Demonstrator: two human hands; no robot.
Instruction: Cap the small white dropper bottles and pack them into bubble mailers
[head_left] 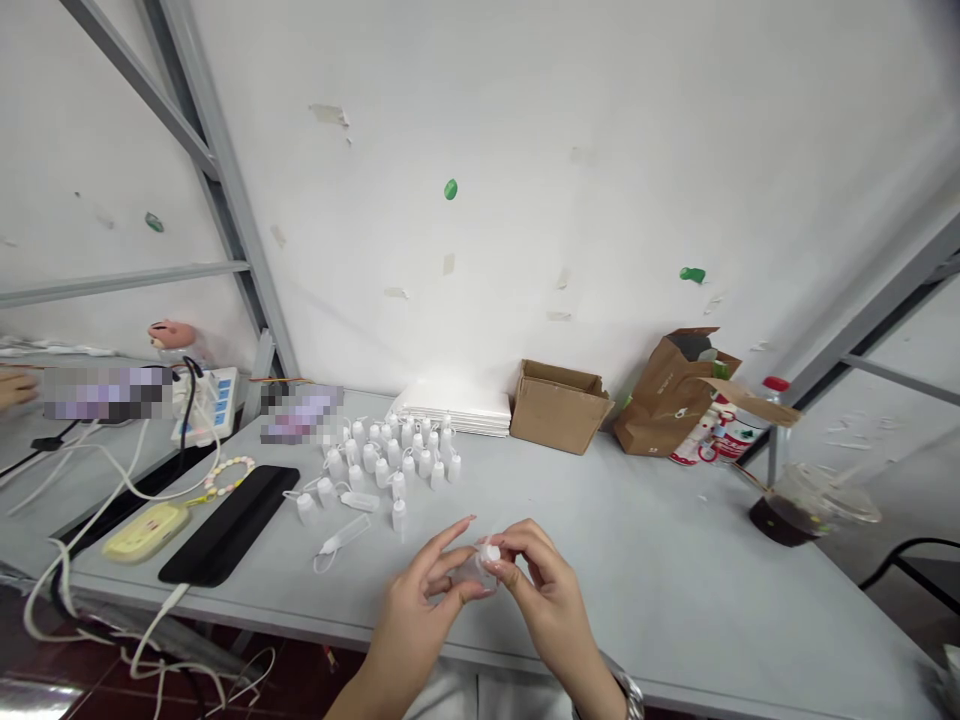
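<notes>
Near the table's front edge, my left hand (420, 590) grips a small translucent plastic squeeze bottle (472, 572) between thumb and fingers. Thumb and fingertips of my right hand (544, 590) pinch at its white cap (490, 552), partly covering it. The bottle is tilted, and its lower part is hidden by my fingers. To the left, several similar white bottles (398, 487) with looped strap caps stand in a loose cluster. One bottle (360, 502) lies on its side, and a flatter clear one (345, 533) with a loop lies closer to me.
Behind the cluster lie a white stack (457, 410), an open cardboard box (559, 410) and a paper bag (652, 400). A drink cup (795, 510) stands right. At left are a black power bank (229, 525), yellow case (146, 532), cables and power strip (214, 405). Another person's hand (15, 387) shows far left.
</notes>
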